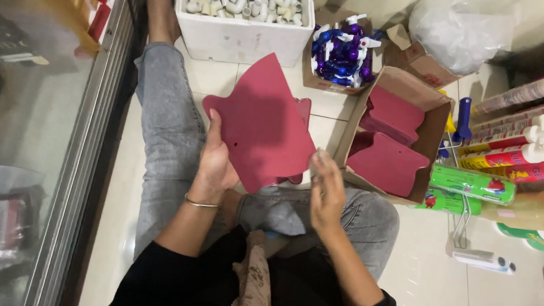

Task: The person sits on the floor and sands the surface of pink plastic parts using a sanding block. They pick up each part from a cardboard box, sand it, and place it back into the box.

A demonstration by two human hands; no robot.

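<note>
Maroon sheet (pixel 262 119) in left hand (pixel 214 163), tiled floor (pixel 424 279)

1 head-worn view, steeply downward, close over lap and floor

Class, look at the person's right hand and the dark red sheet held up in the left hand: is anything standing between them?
Nothing visible does. The right hand hovers open just beside the lower right edge of the dark red sheet, which the left hand grips at its left side. Only bare air separates them.
</note>
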